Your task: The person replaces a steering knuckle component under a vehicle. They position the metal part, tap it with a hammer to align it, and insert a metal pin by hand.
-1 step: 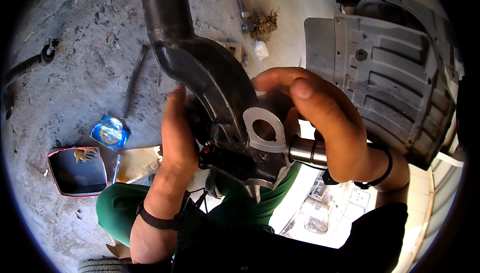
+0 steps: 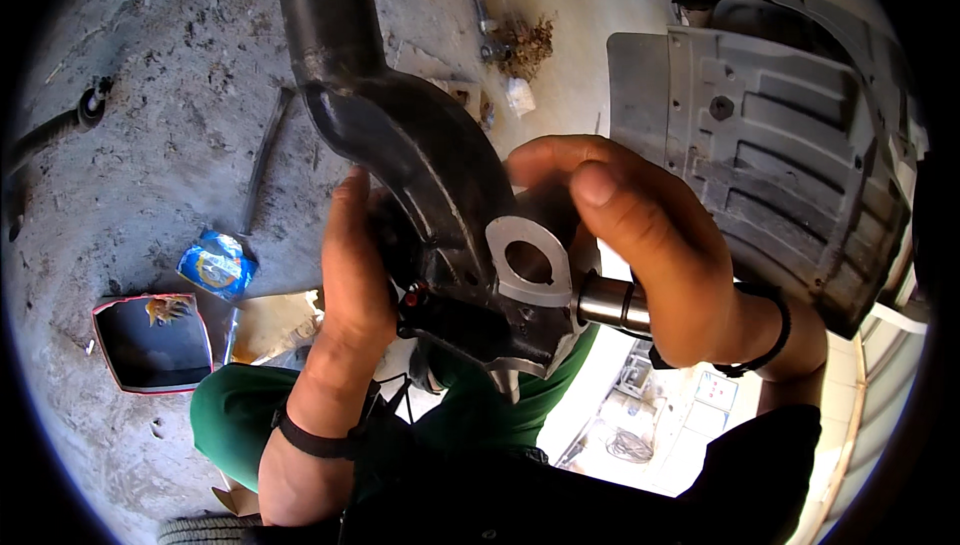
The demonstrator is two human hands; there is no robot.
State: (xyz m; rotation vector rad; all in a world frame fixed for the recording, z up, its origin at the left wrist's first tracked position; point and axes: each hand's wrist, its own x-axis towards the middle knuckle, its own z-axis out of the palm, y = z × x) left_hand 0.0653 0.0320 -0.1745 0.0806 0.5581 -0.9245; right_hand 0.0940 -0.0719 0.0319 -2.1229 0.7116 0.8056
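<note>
The beam [image 2: 410,135] runs down from the upper edge of the view, with its forked end between the two hands, above the person's knees. Condition of the end: a bright ring [image 2: 535,294] is in position on the near face, its bore showing no bolt or plug. A polished pin [image 2: 614,303] projects from the right side; its outer part is covered by the hand. Left hand [image 2: 355,270]: grip against the left side of the end, fingertips hidden; whether it is clamped cannot be told. Right hand [image 2: 670,245]: thumb and forefinger apart, forefinger reaching behind the beam, other fingers hidden; closure of this grip cannot be told. Assessment: ring and pin appear seated, while the bore appears unfilled, so the assembly is judged incomplete; the amount left cannot be determined. A bar [image 2: 265,160] lies on the floor [image 2: 130,195], well apart.
</note>
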